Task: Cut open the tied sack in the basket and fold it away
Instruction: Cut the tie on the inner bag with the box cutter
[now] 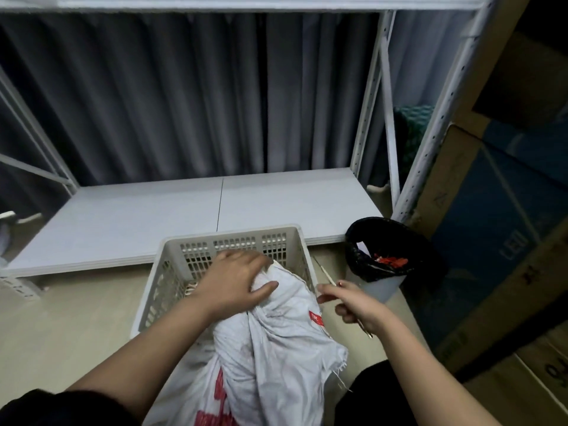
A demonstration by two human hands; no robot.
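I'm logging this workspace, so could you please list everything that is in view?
Basket: one, beige, on the floor, centre.
Sack: one, white with red print, in the basket.
Scissors: one, thin, metallic, in the right hand.
Bin: one, black liner, red scraps inside, right of the basket.
Shelf: one, white, behind the basket.
Curtain: grey, behind the shelf.
Boxes: several, cardboard, far right.
Left hand: gripping the sack top.
Right hand: holding the scissors.

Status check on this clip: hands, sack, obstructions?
Left hand gripping sack top in basket. Right hand holding scissors beside it. Nothing blocking.
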